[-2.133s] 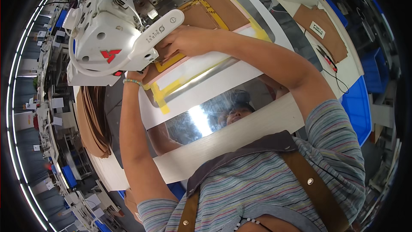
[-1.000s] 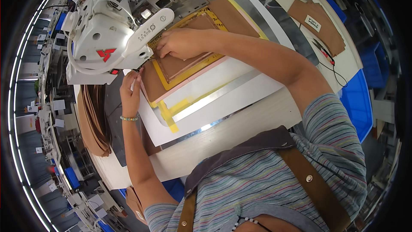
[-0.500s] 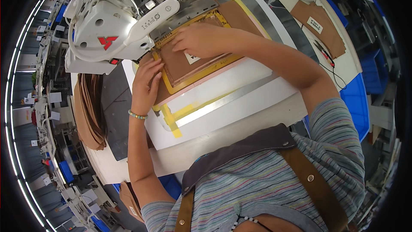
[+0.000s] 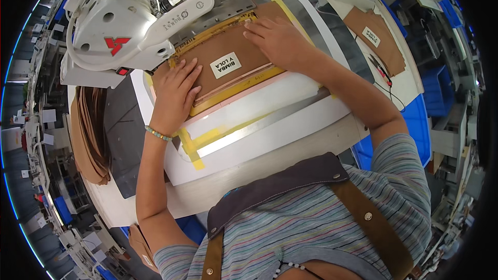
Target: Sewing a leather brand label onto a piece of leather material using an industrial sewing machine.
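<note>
A brown panel [image 4: 212,46] lies inside a yellow frame [image 4: 254,80], with a white printed label [image 4: 226,65] facing up between the two hands. The left hand [image 4: 175,93] rests flat over the panel's left end, its fingers spread and released, the thumb set apart toward the label. The right hand [image 4: 277,45] is over the panel's right part, fingers loose and slightly bent, clenched on nothing, the tips beside the frame's far bar; whether they press or only hover, I cannot tell.

The white head of a sewing machine [image 4: 114,26] comes close to the left fingertips and limits the room at the table's [image 4: 228,189] far left. The freer room is on the near side: a broad strip of white sheet [image 4: 270,139], with yellow tape [image 4: 193,148] at its left, runs between the frame and the table's near edge. A brown stack [image 4: 89,135] hangs along the left edge; along the right edge, well apart from the right hand, lie brown pieces [image 4: 386,49] and red-handled scissors [image 4: 382,71]
</note>
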Motion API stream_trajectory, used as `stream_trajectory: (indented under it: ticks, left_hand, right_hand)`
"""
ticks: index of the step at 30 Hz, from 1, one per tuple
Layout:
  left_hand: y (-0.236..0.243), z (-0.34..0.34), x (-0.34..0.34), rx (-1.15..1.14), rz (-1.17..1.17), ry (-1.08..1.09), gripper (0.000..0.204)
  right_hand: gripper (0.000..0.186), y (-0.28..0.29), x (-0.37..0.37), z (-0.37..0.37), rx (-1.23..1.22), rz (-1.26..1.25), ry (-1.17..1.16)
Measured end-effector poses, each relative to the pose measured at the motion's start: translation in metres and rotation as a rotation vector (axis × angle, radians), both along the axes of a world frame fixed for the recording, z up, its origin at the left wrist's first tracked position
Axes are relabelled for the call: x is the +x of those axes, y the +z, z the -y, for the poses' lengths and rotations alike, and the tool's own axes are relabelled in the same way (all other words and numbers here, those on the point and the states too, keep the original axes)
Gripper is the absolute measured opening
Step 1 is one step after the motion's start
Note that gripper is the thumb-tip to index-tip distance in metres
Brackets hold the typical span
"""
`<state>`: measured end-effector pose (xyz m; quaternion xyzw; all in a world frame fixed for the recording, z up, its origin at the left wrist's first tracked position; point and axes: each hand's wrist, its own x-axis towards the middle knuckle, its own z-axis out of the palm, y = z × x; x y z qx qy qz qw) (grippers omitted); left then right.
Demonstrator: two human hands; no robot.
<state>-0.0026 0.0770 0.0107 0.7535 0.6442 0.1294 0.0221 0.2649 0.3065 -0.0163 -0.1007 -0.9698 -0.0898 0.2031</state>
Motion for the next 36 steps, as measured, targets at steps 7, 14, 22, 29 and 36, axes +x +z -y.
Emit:
stream_trajectory:
  ticks: [7,14,22,29,36]
  left_hand:
    - [-0.001,0.005,0.001,0.041,0.005,-0.001,0.052]
    - [-0.002,0.003,0.003,0.032,0.000,0.035,0.051]
    - [-0.005,0.004,0.006,0.079,-0.080,0.088,0.050]
    - [-0.006,-0.003,0.012,0.112,-0.089,0.028,0.045]
    - [-0.006,-0.006,0.017,0.075,0.009,0.050,0.045]
  right_hand:
    - [0.031,0.005,-0.007,0.000,-0.006,-0.039,0.047]
    - [0.036,0.015,-0.008,-0.003,-0.145,0.064,0.051]
    - [0.039,0.019,-0.014,-0.005,-0.152,0.086,0.093]
    - [0.039,0.018,-0.024,0.002,-0.111,0.119,0.103]
    - [0.034,0.020,-0.042,0.011,-0.126,0.122,0.151]
